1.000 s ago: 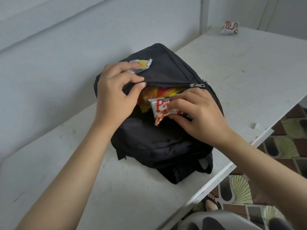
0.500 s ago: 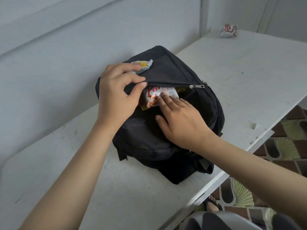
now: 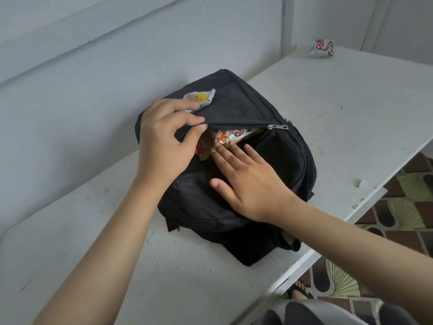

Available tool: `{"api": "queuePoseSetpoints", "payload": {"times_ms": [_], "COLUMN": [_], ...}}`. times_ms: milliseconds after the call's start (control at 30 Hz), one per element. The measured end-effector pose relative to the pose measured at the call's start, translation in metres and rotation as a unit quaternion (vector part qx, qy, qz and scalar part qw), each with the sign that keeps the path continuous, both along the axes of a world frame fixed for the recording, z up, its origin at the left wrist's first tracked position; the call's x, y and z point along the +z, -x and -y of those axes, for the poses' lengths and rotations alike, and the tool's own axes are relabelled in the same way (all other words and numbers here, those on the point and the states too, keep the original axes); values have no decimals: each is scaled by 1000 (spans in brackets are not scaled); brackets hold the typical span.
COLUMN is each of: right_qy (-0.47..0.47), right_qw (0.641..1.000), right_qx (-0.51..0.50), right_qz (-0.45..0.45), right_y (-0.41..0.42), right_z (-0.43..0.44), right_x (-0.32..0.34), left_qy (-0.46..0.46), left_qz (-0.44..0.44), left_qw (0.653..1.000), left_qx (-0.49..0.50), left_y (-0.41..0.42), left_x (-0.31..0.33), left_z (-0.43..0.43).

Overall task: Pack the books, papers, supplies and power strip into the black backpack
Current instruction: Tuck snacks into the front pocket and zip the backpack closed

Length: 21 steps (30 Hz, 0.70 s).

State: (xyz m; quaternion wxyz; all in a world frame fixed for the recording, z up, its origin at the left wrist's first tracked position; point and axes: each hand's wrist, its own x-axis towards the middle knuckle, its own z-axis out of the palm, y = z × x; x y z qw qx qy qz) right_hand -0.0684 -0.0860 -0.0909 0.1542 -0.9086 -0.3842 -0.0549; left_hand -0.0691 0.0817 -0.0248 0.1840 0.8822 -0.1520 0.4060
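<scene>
**Packet pushed deeper under the flap as the right hand flattens**

Pushed further in than half a second ago, the orange-and-white packet (image 3: 232, 136) now shows only as a strip in the mouth of the black backpack (image 3: 234, 207). The right hand (image 3: 248, 184) has eased back a little toward the backpack's front pocket. Its fingers are straight and spread, the tips touching the packets at the lip of the opening, probably to tamp them down so nothing springs back out.

The left hand (image 3: 164, 141) pinches the backpack's upper flap between thumb and curled fingers, lifting it so the mouth stays open. A white-and-yellow packet (image 3: 201, 97) pokes out behind its fingers, on top of the backpack; whether the hand also grips it I cannot tell.

At the right end of the opening sits the zipper pull (image 3: 278, 127), not yet drawn across. The backpack lies flat on the white table (image 3: 339, 127). Well beyond the backpack, toward the far corner, one crumpled packet (image 3: 322, 48) remains unpacked. No books, papers or power strip are in view.
</scene>
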Motion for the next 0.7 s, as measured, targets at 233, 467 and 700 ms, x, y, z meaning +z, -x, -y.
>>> {"api": "queuePoseSetpoints", "payload": {"times_ms": [233,467,700], "right_qy": [-43,-322,-216], "right_qw": [998,940,974], "right_qx": [-41,-1,0], "right_qz": [34,114,72], "right_y": [1,-24,-98], "right_z": [5,23,-15], "right_x": [6,13,32], "left_qy": [-8,-2,39], "left_qz": [-28,-107,-98], "left_qw": [1000,993,991], "left_qx": [6,45,81], "left_y": [7,33,54], "left_x": [-4,-35,-52], "left_z": [-3,-12,-17]}}
